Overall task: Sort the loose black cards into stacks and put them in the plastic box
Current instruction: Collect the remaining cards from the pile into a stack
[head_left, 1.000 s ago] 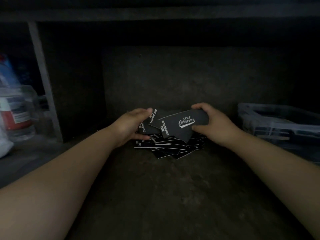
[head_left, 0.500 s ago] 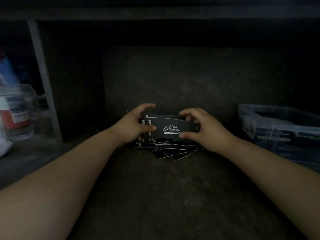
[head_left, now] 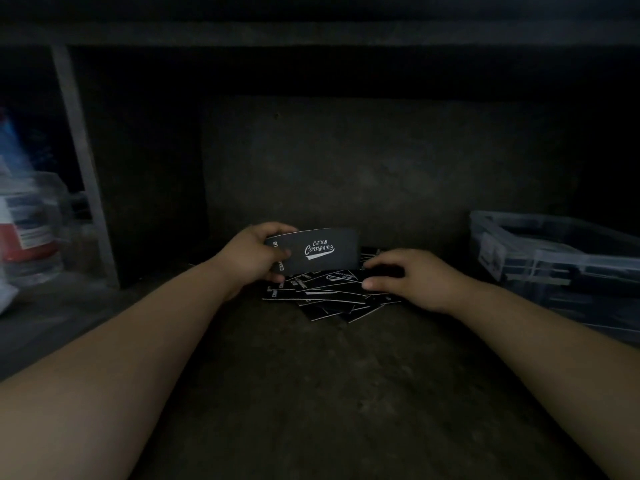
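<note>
My left hand (head_left: 252, 254) grips a small stack of black cards (head_left: 322, 251) by its left end and holds it just above the floor; the top card reads "Club Camping" in white. Below and to the right lies a loose heap of black cards (head_left: 329, 296) on the dark floor. On the right side of that heap rests my right hand (head_left: 412, 277), fingers reaching across the cards and thumb at their near edge; whether it pinches a card is too dark to tell. The clear plastic box (head_left: 561, 258) stands at the right, with dark cards inside.
A dark wall rises close behind the heap, under a low shelf. At the left stand a pale upright post (head_left: 83, 168) and clear containers with a red and white label (head_left: 31, 230). Bare dark floor (head_left: 311, 393) stretches between my forearms.
My right hand let go of the stack and dropped to the heap on the right. The left hand now holds the stack alone, slightly raised.
</note>
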`<state>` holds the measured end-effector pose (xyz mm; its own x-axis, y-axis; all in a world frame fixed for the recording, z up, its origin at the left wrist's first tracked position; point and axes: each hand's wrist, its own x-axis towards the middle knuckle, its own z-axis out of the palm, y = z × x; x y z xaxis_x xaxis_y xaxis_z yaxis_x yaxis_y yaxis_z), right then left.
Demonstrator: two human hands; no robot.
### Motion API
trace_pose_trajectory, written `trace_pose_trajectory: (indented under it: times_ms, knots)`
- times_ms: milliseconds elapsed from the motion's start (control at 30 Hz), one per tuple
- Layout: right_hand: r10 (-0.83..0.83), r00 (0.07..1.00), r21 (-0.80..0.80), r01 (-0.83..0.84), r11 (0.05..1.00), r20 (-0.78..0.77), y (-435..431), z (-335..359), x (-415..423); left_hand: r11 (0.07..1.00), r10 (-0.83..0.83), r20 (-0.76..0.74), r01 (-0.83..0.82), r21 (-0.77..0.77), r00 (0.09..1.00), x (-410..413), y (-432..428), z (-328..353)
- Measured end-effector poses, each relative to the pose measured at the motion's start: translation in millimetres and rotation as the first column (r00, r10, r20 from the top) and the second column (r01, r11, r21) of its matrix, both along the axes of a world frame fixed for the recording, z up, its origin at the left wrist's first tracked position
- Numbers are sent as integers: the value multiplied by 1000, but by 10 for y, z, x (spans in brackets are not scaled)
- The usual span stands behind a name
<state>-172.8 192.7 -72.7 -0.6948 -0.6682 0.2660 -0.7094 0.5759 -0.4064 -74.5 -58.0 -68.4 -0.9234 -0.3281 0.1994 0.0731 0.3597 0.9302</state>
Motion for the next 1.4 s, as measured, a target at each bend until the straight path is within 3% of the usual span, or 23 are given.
trace_pose_trajectory:
  times_ms: [300,467,700,900,1067,1167,1267,1400]
  knots:
    - [100,900,220,-5,976,-424,-133,-31,47,998,13,16,-14,65,1000,11,22,6]
    - [95,891,132,-40,990,-444,-66,15,18,989,56,-50,-49,141,997,28,1,16]
    - [-6,793,-249,-185,951,-610,62,119,-5,985,74,-22,-70,159,997,19,-11,41]
    - [-220,866,-561,-81,824,-449,139,220,40,987,74,-18,-71,147,997,-3,-18,17]
    - [-218,960,-801,-13,599,-178,128,296,71,996,22,24,-24,89,999,16,3,18]
    - [-71,994,-751,-14,660,-81,74,193,30,996,3,57,-7,84,998,36,18,20]
    - [41,991,-629,-111,769,-125,88,113,-26,997,-9,61,5,76,998,43,23,21]
    - [102,991,-637,-133,759,-86,89,115,-46,999,-1,67,-2,50,998,39,15,19]
